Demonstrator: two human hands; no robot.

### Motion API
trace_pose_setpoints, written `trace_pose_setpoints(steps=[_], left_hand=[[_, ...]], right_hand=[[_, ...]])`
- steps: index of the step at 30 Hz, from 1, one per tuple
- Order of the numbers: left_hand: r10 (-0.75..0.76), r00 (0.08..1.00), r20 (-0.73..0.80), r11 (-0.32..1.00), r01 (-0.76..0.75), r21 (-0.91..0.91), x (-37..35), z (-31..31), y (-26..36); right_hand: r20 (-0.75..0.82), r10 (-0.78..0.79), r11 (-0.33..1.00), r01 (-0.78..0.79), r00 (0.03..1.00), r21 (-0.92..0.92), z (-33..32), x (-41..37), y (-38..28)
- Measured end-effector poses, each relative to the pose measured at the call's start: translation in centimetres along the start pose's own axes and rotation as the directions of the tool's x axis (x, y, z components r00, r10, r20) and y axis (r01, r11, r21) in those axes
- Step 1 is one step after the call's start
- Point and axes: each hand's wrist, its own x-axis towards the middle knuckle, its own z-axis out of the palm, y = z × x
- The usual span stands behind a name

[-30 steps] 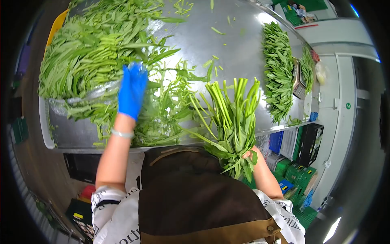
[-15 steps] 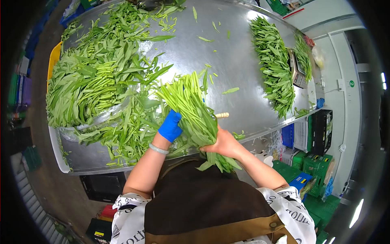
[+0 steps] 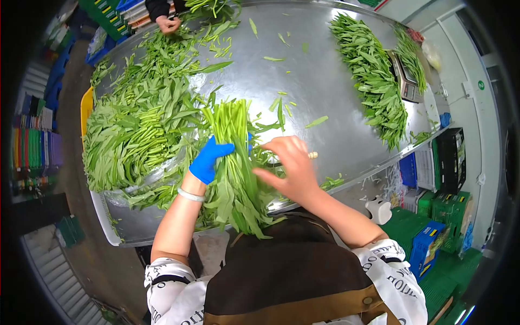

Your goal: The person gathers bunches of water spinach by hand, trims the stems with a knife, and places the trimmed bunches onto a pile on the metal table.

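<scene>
Bunch of greens (image 3: 235, 187) is sitting clamped in my gloved left hand (image 3: 210, 157) at the near edge of the metal table (image 3: 319, 70); my bare right hand (image 3: 294, 169) is hovering beside it, fingers apart; gentle, even pressure is probably keeping stems (image 3: 230, 120) aligned.

Crates and clutter around a metal table (image 3: 309, 81)

On the table's right side sits a scale (image 3: 413, 94), with a pale plastic bag (image 3: 431, 54) farther off and a crumpled blue item (image 3: 444, 119) nearer; a small green sign (image 3: 481, 85) shows on the wall beyond. Below that side, a black crate (image 3: 457, 154) stands upright, a green crate (image 3: 450, 211) lies nearer, and a white object (image 3: 380, 210) rests left of it. A yellow plastic edge (image 3: 85, 108) borders the left end; farther left stand coloured upright items (image 3: 38, 141), and stacked green crates (image 3: 104, 19) rise far left.
</scene>
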Motion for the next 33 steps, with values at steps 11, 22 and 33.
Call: trace_pose_setpoints(steps=[11, 22, 33], left_hand=[[-0.085, 0.991, 0.101, 0.996, 0.085, 0.004, -0.9, -0.3, -3.4], [-0.299, 0.953, 0.042, 0.954, 0.298, 0.03, -0.3, 0.8, -4.3], [-0.223, 0.966, 0.132, 0.965, 0.238, -0.109, -0.6, -0.3, -5.9]], right_hand=[[0.19, 0.494, 0.857, -0.512, 0.848, 0.061, -4.2, 1.7, 4.5], [0.133, -0.534, 0.775, 0.547, 0.835, -0.316, -1.0, 4.8, 3.4], [-0.088, 0.157, 0.645, -0.17, 0.984, -0.745, -6.9, 4.8, 15.2]])
